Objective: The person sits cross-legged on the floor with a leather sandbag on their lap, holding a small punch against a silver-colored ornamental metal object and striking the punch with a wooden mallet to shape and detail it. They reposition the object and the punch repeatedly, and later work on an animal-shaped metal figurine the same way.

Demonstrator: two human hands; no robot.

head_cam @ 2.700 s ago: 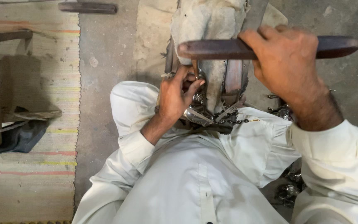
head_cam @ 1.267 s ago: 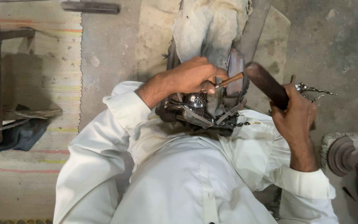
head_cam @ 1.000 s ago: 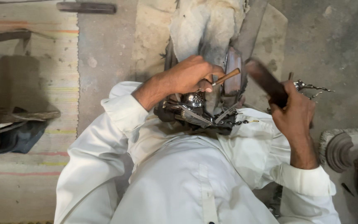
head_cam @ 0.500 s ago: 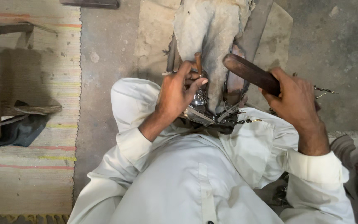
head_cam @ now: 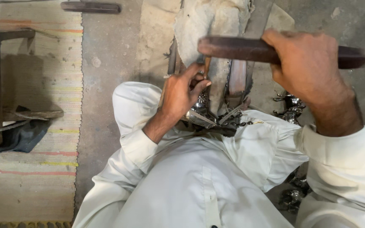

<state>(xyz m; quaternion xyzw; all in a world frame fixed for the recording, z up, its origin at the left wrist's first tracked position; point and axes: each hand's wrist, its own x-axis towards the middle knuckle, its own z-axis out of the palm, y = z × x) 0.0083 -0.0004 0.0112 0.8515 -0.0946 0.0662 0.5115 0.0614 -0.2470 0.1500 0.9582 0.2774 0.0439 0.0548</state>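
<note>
Bare concrete floor (head_cam: 110, 76) fills the head view, with a striped woven mat (head_cam: 34, 177) well off to the left of the hands and a dark bar (head_cam: 90, 6) lying on the floor far ahead of the left hand. A person in white clothes sits looking down over their lap.

Straight ahead of the lap stands a pale, worn block (head_cam: 210, 25) that serves as the worktop, flanked by upright metal strips. The left hand (head_cam: 181, 90) sits low and close to the body, its fingers pinched together around a small chisel-like punch (head_cam: 207, 67) with a wooden upper end. This punch stands nearly upright, its lower end pressed down toward a shiny metal piece (head_cam: 199, 110) wedged at the foot of the block, just under the left fingertips.

The right hand (head_cam: 307, 67) is higher and further out, closed in a fist around a dark wooden mallet bar (head_cam: 250, 50). The bar's long axis runs almost level, left to right, and its free end hangs directly above the punch's top, just apart from it or barely touching; I cannot tell which. So the punch lies to the left of and below the right hand, with the left hand much nearer to it.

More shiny metal fittings (head_cam: 290, 107) lie beneath the right wrist.
</note>
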